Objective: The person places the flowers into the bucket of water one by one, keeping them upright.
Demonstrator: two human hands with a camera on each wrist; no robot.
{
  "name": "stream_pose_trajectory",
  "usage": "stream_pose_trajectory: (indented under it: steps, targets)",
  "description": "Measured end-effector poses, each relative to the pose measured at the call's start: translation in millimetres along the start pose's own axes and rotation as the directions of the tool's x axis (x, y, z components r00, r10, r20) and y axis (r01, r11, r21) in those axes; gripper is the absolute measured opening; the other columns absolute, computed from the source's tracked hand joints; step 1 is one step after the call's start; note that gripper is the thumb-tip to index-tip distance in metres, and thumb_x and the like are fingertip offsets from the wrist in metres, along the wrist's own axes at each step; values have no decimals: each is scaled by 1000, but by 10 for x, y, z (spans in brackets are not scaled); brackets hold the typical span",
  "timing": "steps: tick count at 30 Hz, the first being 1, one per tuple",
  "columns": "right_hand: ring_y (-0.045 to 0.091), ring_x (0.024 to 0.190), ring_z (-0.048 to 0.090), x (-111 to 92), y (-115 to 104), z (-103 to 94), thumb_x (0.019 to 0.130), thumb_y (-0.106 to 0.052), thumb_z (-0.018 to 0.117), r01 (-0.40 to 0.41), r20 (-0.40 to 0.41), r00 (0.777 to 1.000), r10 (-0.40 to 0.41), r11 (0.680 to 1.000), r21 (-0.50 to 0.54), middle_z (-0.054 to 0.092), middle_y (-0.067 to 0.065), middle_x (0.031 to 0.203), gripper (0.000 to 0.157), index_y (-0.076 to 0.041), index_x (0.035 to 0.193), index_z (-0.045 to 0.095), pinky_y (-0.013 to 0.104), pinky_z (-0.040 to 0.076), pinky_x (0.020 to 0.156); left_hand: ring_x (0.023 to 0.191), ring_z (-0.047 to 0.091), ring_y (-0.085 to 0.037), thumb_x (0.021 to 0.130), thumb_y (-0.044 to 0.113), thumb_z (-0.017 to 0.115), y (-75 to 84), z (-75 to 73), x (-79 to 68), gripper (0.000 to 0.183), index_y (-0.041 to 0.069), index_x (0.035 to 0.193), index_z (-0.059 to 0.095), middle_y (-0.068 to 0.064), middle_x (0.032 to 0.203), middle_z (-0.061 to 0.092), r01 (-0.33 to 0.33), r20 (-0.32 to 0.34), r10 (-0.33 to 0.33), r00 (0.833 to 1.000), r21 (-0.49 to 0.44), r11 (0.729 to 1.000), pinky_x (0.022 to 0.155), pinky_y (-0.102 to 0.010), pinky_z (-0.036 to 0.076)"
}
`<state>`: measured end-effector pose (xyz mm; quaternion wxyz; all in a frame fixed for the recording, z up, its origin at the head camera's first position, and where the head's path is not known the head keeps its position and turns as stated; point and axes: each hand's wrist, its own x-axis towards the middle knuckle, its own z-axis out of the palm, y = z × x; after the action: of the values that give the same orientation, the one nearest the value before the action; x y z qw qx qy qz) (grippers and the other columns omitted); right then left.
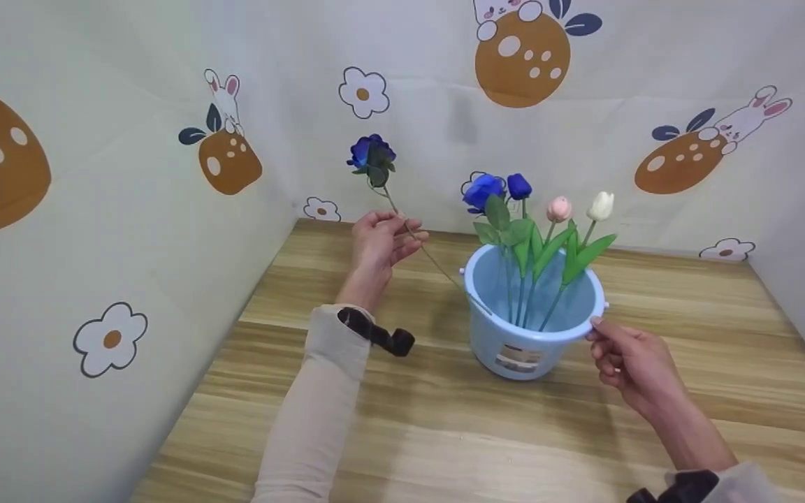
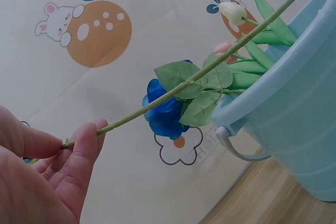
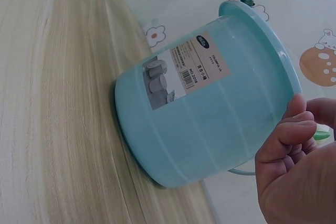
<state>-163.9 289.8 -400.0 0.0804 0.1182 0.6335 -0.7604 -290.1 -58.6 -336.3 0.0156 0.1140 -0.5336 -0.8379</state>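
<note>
My left hand (image 1: pixel 387 241) pinches the long stem of a blue artificial rose (image 1: pixel 372 159) between thumb and fingers. The bloom points up and left, and the stem's lower end overlaps the near left rim of a light blue bucket (image 1: pixel 514 349) in the head view. In the left wrist view the bare rose stem (image 2: pixel 181 88) slants across toward the bucket. At the bucket's right rim, my right hand (image 1: pixel 643 363) grips the edge with thumb and fingers. Inside stand another blue rose (image 1: pixel 484 193), a blue tulip (image 1: pixel 519 186), a pink tulip (image 1: pixel 559 209) and a white tulip (image 1: pixel 601 206).
The bucket stands on a wood-grain table (image 1: pixel 437 433). A pale cloth (image 1: pixel 423 42) printed with rabbits and flowers rises behind and to the sides. The bucket carries a paper label (image 3: pixel 186 69) and a hanging handle (image 2: pixel 239 148).
</note>
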Motion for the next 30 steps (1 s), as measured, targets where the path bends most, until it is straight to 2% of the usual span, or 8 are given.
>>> stream_pose_trajectory:
  steps: [10,13,16,19,24,27,30]
  targets:
    - [5,50,47,-3,4,4,109,-17,58,9,1,1000,-9,1000,-4,63,-4,61,38,-11,76,76,17,34,46,74,78,-20,108,7,58,-83,104,-38,4,4,108,58,-13,94,78,-44,2,44,999,9,999,67,-28,65]
    - [6,50,45,0,5,8,109,-17,58,15,6,1000,-15,1000,0,62,-4,60,38,-11,75,76,18,33,47,78,79,-25,108,6,57,-89,165,-55,3,4,106,56,-12,91,77,-58,9,58,998,9,998,67,-27,65]
    - [6,50,44,7,6,5,109,-17,58,16,10,1000,-17,1000,6,62,-4,60,39,-11,75,75,18,32,48,77,79,-26,108,4,56,-99,222,-68,4,4,104,55,-11,89,77,-64,21,64,998,5,998,64,-26,64]
    - [6,50,45,12,7,3,109,-18,58,13,8,1000,-13,1000,11,62,-4,60,39,-11,75,75,18,32,47,74,78,-23,108,5,57,-116,259,-75,6,6,102,55,-14,94,78,-63,38,63,997,11,998,64,-26,64]
    - [6,50,46,9,7,1,109,-18,58,13,13,1000,-13,1000,2,63,-4,60,39,-11,75,76,18,33,47,88,80,-29,108,8,58,-151,296,-84,4,4,109,58,-21,110,79,-62,56,59,997,73,995,68,-27,65]
    - [6,50,46,5,7,1,109,-17,58,13,9,1000,-13,1000,1,63,-4,60,38,-11,75,76,18,33,46,92,81,-28,108,9,59,-175,315,-87,7,3,112,59,-19,111,79,-66,64,59,996,120,991,70,-28,65]
    - [6,50,46,2,10,-1,108,-17,59,12,12,1000,-12,1000,3,63,-4,60,38,-10,76,76,18,33,46,87,80,-21,108,9,59,-207,332,-85,10,2,115,60,-17,109,80,-74,79,62,995,153,985,70,-27,64]
